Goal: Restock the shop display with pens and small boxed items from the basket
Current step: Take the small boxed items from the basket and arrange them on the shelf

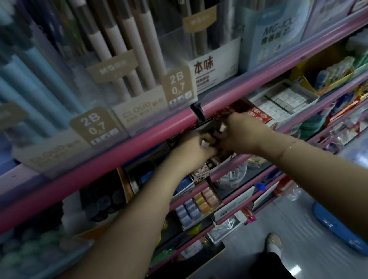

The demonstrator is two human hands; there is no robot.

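Both my hands reach under the pink shelf rail [111, 157] into the second shelf of the display. My left hand [193, 148] and my right hand [240, 132] meet there, fingers closed together around small boxed items [212, 135], partly white and dark. The fingers hide most of what is held. Just below them stands a red, black and white display box [203, 171] with small items. Above the rail, clear holders carry pens and pencils [120, 42] with "2B 0.7" tags. The basket [345, 233] appears as a blue rim on the floor at the right.
A tray of small white boxes [287, 101] sits right of my hands. Lower shelves hold pastel erasers [195, 205] and packets. My feet [273, 242] stand on the grey floor close to the shelf front.
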